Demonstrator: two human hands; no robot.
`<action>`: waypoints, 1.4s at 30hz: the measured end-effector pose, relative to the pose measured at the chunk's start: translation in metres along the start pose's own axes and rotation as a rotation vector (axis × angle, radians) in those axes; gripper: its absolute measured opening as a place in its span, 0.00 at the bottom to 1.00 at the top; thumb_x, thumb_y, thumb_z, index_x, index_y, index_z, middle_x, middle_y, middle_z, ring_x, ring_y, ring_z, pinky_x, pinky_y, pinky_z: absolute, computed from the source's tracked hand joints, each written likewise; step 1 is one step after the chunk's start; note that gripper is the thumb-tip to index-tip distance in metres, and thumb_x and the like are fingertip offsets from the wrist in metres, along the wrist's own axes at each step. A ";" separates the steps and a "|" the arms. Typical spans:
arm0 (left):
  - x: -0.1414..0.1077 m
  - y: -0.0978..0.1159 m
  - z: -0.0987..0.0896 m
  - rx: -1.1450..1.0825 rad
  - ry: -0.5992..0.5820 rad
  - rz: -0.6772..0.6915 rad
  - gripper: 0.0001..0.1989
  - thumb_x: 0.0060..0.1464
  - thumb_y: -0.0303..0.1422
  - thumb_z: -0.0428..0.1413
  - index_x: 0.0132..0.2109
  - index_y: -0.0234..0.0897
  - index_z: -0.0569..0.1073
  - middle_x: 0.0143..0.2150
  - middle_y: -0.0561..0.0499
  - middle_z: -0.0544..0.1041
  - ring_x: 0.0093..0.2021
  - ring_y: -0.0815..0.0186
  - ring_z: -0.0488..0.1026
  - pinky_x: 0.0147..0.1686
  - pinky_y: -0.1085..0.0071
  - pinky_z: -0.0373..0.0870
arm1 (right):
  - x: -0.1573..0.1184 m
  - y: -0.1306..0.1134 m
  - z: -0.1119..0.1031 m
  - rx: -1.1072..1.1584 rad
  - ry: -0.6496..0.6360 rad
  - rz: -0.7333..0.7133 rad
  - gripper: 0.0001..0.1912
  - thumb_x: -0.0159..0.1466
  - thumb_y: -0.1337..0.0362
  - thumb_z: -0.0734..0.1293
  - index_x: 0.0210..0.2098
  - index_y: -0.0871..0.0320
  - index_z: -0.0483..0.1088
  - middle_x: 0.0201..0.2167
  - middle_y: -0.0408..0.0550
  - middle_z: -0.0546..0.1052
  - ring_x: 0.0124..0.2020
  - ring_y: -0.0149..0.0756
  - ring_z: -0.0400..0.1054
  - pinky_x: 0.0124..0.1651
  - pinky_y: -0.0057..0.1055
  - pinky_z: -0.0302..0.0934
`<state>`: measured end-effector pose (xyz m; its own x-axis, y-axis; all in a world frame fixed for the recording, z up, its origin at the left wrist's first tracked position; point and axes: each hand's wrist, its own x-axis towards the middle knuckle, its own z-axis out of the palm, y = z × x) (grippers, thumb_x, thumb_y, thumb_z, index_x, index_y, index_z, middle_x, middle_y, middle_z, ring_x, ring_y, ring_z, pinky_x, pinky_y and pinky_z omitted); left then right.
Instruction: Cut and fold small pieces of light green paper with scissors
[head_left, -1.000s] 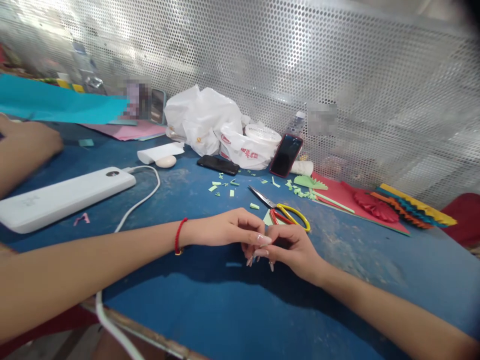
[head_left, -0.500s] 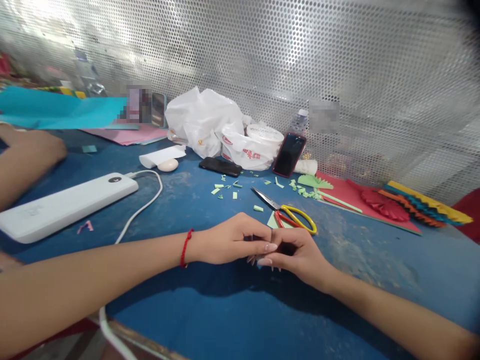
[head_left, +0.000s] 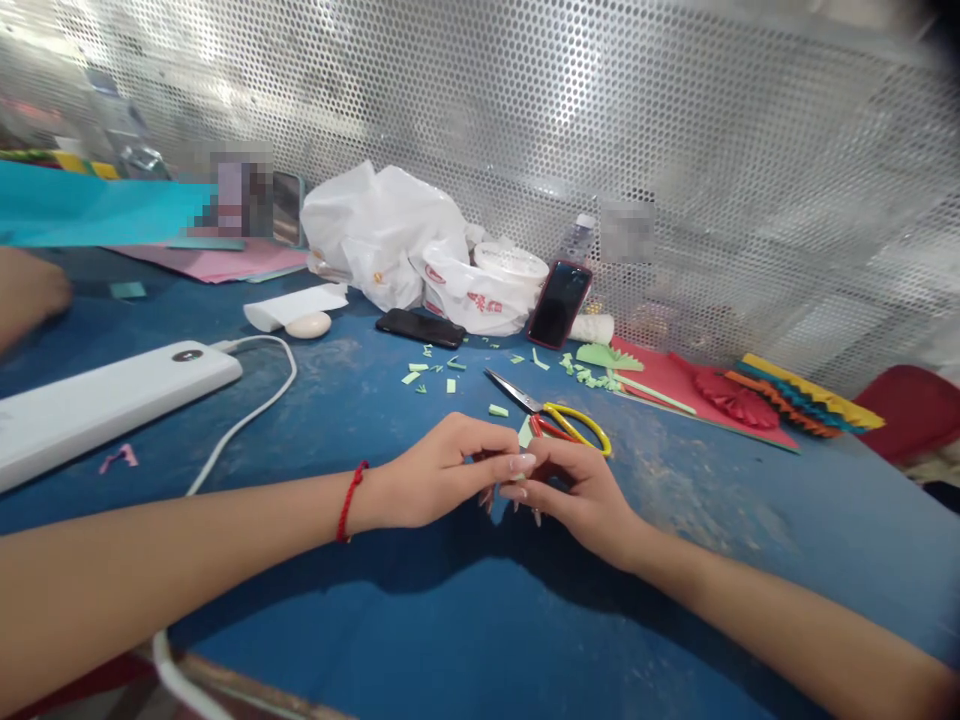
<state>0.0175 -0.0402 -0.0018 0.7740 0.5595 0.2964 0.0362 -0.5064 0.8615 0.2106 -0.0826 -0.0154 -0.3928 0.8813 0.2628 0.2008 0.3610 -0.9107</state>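
Note:
My left hand (head_left: 442,472), with a red cord bracelet (head_left: 351,502) at its wrist, is closed in a pinch against my right hand (head_left: 581,495). Thumbs and fingertips of both meet over the blue table (head_left: 420,640), and a sliver of a small light green paper piece (head_left: 518,478) shows between them; the fingers hide most of it. Just beyond lie scissors (head_left: 551,412) with one yellow and one red handle, blades pointing away to the left. Under the handles is a pale green paper scrap (head_left: 524,430). Several green paper clippings (head_left: 451,385) are scattered past the blades.
Left are a white power bank (head_left: 112,405) with a cable (head_left: 247,420) and another person's hand (head_left: 34,290) near a turquoise sheet (head_left: 97,210). Behind stand white bags (head_left: 382,230), a flat black phone (head_left: 420,327) and a propped phone (head_left: 559,303). Folded paper (head_left: 802,395) lies right.
The view has shifted a little, so most things sit farther left. My hands stay together, their fingertips slightly rearranged, and a bit of green now shows between them. The other person's arm has drawn back left.

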 end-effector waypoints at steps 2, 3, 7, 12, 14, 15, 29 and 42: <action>0.000 0.000 0.001 -0.035 0.032 -0.038 0.19 0.65 0.38 0.50 0.28 0.32 0.68 0.22 0.56 0.69 0.25 0.75 0.67 0.27 0.80 0.62 | 0.000 0.001 0.000 0.067 0.020 0.010 0.11 0.61 0.61 0.71 0.28 0.59 0.68 0.22 0.40 0.70 0.21 0.25 0.63 0.25 0.23 0.59; 0.000 0.000 0.001 -0.041 0.038 -0.046 0.19 0.65 0.38 0.50 0.28 0.32 0.68 0.22 0.56 0.69 0.25 0.75 0.68 0.27 0.80 0.63 | 0.000 0.002 0.000 0.105 0.020 0.015 0.11 0.61 0.62 0.71 0.28 0.59 0.68 0.22 0.39 0.70 0.21 0.25 0.63 0.25 0.23 0.59; 0.000 0.001 0.001 -0.033 0.010 -0.035 0.17 0.65 0.37 0.50 0.29 0.32 0.69 0.24 0.56 0.70 0.25 0.75 0.67 0.27 0.80 0.63 | 0.000 0.004 -0.001 0.205 -0.019 0.030 0.13 0.61 0.63 0.72 0.26 0.59 0.65 0.21 0.38 0.69 0.19 0.24 0.63 0.23 0.21 0.60; 0.002 -0.003 -0.001 -0.193 -0.097 -0.082 0.15 0.63 0.37 0.53 0.32 0.31 0.71 0.25 0.54 0.71 0.27 0.73 0.69 0.28 0.79 0.67 | -0.001 0.003 -0.002 0.152 -0.040 0.023 0.14 0.62 0.62 0.71 0.24 0.59 0.65 0.20 0.38 0.67 0.19 0.24 0.61 0.21 0.22 0.58; 0.003 -0.005 -0.002 -0.262 -0.097 -0.099 0.15 0.62 0.37 0.54 0.31 0.31 0.71 0.25 0.54 0.71 0.27 0.73 0.70 0.29 0.79 0.68 | -0.003 0.003 -0.001 0.073 -0.025 -0.021 0.11 0.62 0.63 0.70 0.26 0.58 0.67 0.21 0.38 0.68 0.20 0.25 0.62 0.24 0.22 0.59; 0.003 -0.006 -0.002 -0.295 -0.083 -0.106 0.14 0.62 0.37 0.54 0.31 0.31 0.71 0.25 0.54 0.71 0.26 0.73 0.70 0.28 0.79 0.68 | -0.004 0.003 0.000 0.036 -0.009 -0.052 0.09 0.62 0.64 0.71 0.28 0.58 0.68 0.22 0.38 0.69 0.22 0.25 0.63 0.26 0.23 0.60; 0.003 -0.012 -0.009 -0.647 -0.321 -0.339 0.17 0.63 0.42 0.52 0.31 0.34 0.67 0.20 0.57 0.67 0.21 0.71 0.69 0.28 0.74 0.69 | -0.008 -0.002 0.001 -0.469 0.107 -0.633 0.14 0.63 0.78 0.65 0.46 0.57 0.72 0.35 0.48 0.78 0.35 0.32 0.73 0.39 0.28 0.68; 0.004 -0.004 -0.010 -0.624 -0.318 -0.350 0.17 0.63 0.41 0.52 0.29 0.34 0.68 0.19 0.57 0.65 0.21 0.71 0.68 0.27 0.74 0.67 | -0.009 -0.001 0.000 -0.406 0.189 -0.628 0.12 0.62 0.77 0.67 0.42 0.56 0.73 0.31 0.46 0.80 0.32 0.32 0.74 0.37 0.27 0.68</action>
<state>0.0145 -0.0292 0.0007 0.9305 0.3560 -0.0860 0.0220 0.1800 0.9834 0.2139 -0.0908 -0.0169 -0.3897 0.4978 0.7748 0.3188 0.8622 -0.3937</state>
